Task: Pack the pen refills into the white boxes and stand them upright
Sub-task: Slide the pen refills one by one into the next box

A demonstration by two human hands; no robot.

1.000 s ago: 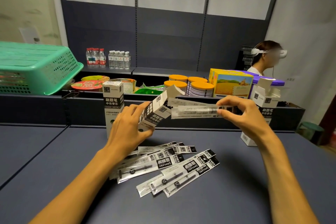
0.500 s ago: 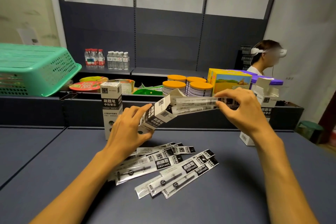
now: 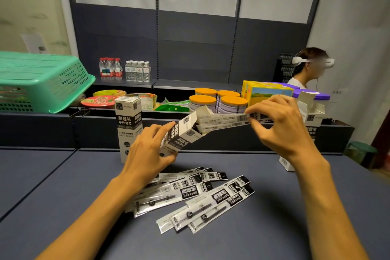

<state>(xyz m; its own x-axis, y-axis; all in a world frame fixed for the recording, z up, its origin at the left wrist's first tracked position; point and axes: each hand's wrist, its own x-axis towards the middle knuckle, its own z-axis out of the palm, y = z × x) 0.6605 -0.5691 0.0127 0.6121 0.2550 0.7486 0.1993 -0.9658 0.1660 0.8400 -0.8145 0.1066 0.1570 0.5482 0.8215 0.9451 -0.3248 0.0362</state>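
- Fingers of my left hand [image 3: 147,154] wrap a tilted white box [image 3: 181,133], its open mouth facing right.
- Right hand [image 3: 280,124] fingertips pinch refill packets [image 3: 221,121], their far ends inside that mouth.

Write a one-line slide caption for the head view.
Left hand holds a tilted white box while right hand feeds pen refills into it above loose refill packs.

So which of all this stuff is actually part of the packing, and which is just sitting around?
Part of the job:
- tilted white box gripped by left hand
- refill packs pinched by right hand
- loose refills on the table
- closed upright box
- open box

Just lying about:
- green basket
- water bottles
- orange-lidded tins
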